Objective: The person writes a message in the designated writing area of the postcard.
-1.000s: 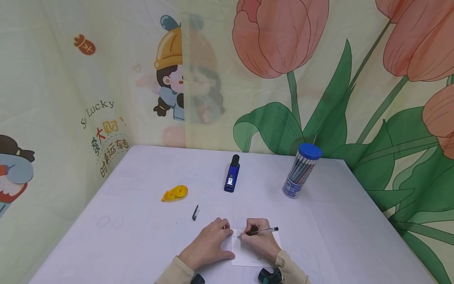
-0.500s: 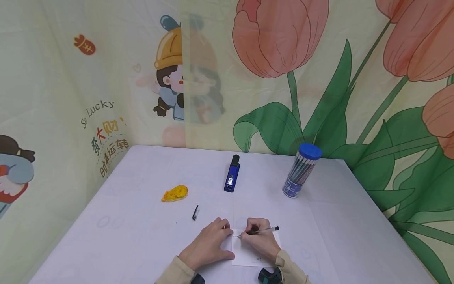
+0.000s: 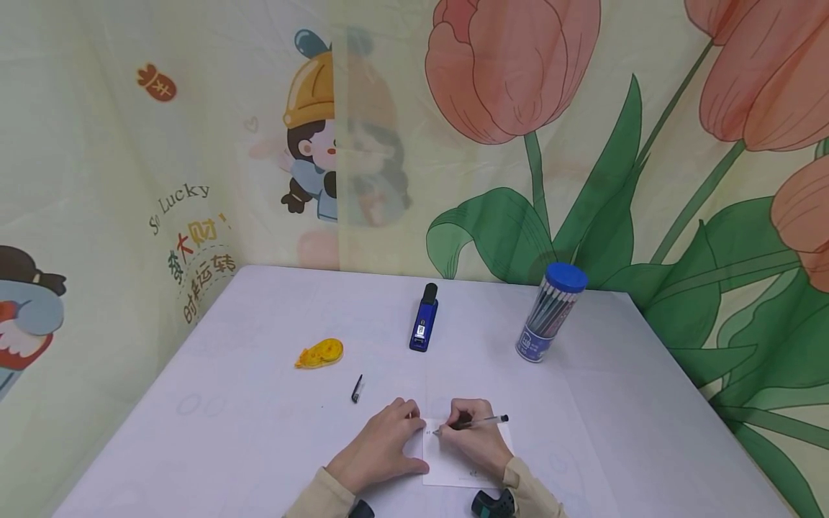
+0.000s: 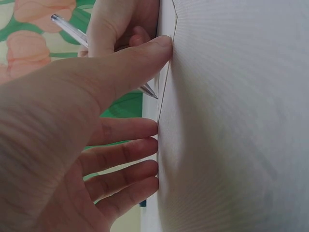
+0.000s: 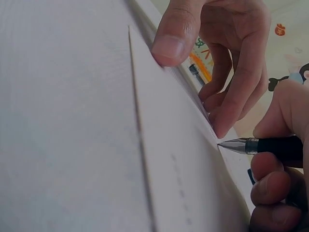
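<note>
A white sheet of paper lies at the table's near side, with small dark marks at its upper left and lower right. My right hand pinches a pen, its metal tip at the paper's upper left. My left hand rests at the paper's left edge. In the left wrist view its thumb and spread fingertips touch down along that edge, holding nothing between them. A black pen cap lies just beyond the left hand.
On the table are a yellow correction-tape-like item at left, a dark blue stapler at the back middle, and a clear tub of pens with a blue lid at back right. A printed curtain hangs behind the table.
The pen's rear end shifts very slightly as the right hand moves it at the same spot on the paper. The left hand stays in place.
</note>
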`<state>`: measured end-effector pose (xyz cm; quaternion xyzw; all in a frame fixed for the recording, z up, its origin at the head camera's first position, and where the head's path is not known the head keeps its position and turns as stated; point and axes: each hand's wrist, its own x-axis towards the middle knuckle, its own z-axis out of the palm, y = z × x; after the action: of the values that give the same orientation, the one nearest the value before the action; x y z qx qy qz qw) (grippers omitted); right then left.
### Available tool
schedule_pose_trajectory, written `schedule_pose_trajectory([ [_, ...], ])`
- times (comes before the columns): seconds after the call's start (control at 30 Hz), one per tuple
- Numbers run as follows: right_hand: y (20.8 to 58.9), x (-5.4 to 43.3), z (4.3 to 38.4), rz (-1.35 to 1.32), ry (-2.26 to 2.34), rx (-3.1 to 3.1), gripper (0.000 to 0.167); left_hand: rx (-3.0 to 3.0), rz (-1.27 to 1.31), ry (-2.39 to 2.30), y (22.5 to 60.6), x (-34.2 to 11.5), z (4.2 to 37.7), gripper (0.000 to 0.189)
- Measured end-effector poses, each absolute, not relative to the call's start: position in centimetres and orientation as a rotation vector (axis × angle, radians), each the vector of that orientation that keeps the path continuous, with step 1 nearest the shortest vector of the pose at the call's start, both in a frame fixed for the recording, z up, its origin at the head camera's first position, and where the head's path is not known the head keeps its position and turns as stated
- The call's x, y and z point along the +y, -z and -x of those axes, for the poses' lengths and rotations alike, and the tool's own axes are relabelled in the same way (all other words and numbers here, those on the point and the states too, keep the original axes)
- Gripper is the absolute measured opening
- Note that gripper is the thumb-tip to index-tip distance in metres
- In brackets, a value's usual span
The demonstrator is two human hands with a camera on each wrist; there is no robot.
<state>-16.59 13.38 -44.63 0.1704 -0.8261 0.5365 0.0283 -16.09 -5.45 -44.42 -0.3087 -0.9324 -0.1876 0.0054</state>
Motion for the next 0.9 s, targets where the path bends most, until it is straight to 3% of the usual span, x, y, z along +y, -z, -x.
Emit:
schedule_pose_trajectory([
  [0.9,44.7,13.44,16.62,-0.535,-1.657,-2.552,0.02,-2.922,0.964,0.581,44.22,-5.45,15.97,0.056],
])
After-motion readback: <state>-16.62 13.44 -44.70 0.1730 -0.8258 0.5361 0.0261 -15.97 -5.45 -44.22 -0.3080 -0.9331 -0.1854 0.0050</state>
